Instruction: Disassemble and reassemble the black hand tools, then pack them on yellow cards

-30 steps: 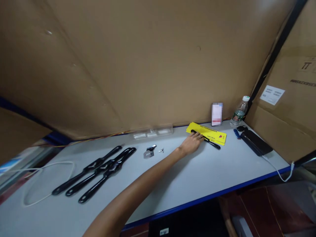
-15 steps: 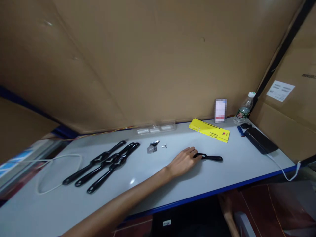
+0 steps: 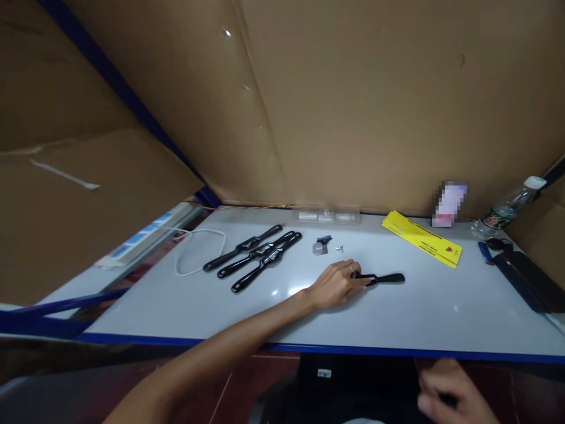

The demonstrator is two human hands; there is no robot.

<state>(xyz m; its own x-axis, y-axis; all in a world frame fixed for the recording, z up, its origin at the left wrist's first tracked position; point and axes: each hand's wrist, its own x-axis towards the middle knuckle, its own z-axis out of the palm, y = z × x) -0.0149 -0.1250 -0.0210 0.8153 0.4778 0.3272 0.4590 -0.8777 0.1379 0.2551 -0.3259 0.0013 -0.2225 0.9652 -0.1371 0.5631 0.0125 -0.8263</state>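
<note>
black two-handled tool: on bench, forward of bench edge; one end hidden by left hand. left hand: fingers clamped on tool, palm down. right hand: below bench edge, fingers curled, full closure cannot be told. apparent step: one-handed handling of tool; any shift calls for firm grip, clearance from small screws and metal parts beyond hand.

A makeshift workstation, its table boxed in by cardboard panels.
</note>
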